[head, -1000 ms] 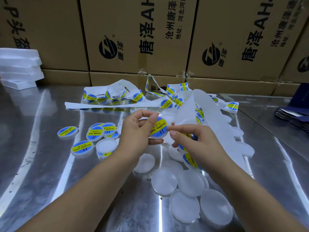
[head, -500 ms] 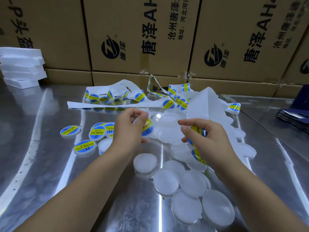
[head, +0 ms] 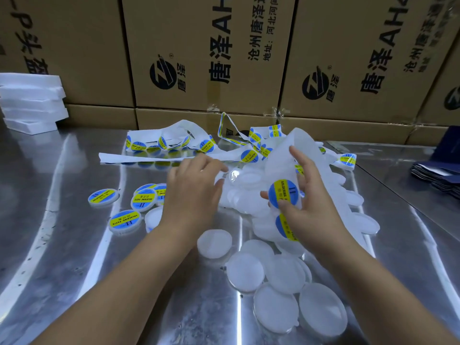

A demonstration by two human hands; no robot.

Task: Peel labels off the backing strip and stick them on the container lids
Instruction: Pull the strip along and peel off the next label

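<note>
Since the finished lids (head: 124, 221) lie loose on the desk (head: 62, 270) at the left, close beside my left forearm, a careless sweep of that arm could scatter them or push them in among the blanks.

My left hand (head: 194, 195) is curled over the far end of the heap of blank lids (head: 245, 272), fingertips down among them. I cannot tell whether it has one pinched, because my knuckles hide it. The blanks overlap and look slick, so I judge I might lift two together or let one slip.

Further right, my right hand (head: 306, 195) pinches the backing strip (head: 298, 150), thumb on the near face and fingers spread behind it. The next label (head: 283, 195) sits on that strip, with my thumb at its lower edge. If the thumb bears on that edge as the label comes away, the label may crease or fold onto its own glue. Set down off centre, it would overhang the lid's rim.

The strip's loose end runs back toward the tangle of strips (head: 174, 143) at the far side. A hard tug could drag that tangle across the blanks, or catch a label on it.
</note>
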